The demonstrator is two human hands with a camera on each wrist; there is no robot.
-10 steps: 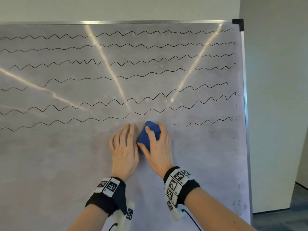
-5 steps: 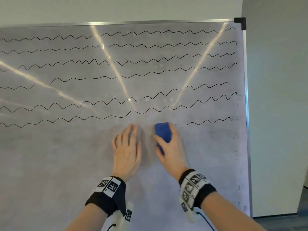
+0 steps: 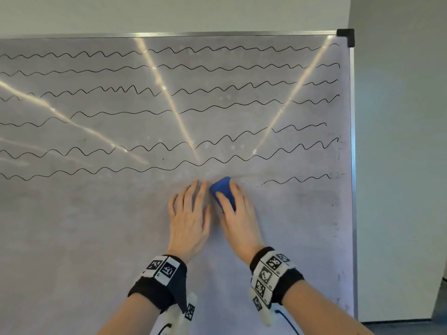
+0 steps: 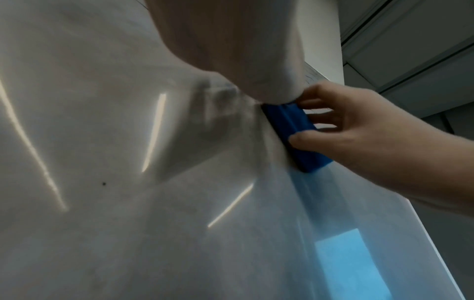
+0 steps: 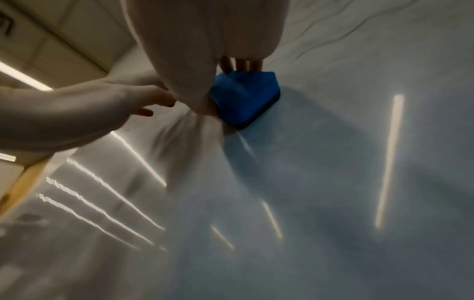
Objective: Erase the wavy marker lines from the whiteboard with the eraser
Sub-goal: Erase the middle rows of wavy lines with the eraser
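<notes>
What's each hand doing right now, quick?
Left hand: open, fingers straight, flat on the whiteboard.
Right hand: closed, fingers gripping the blue eraser against the whiteboard.

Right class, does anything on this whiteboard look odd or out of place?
Only the lowest wavy line: just a short stub survives near the whiteboard right edge, right of the blue eraser gripped by the right hand. Greyish smudging covers the surface.
</notes>
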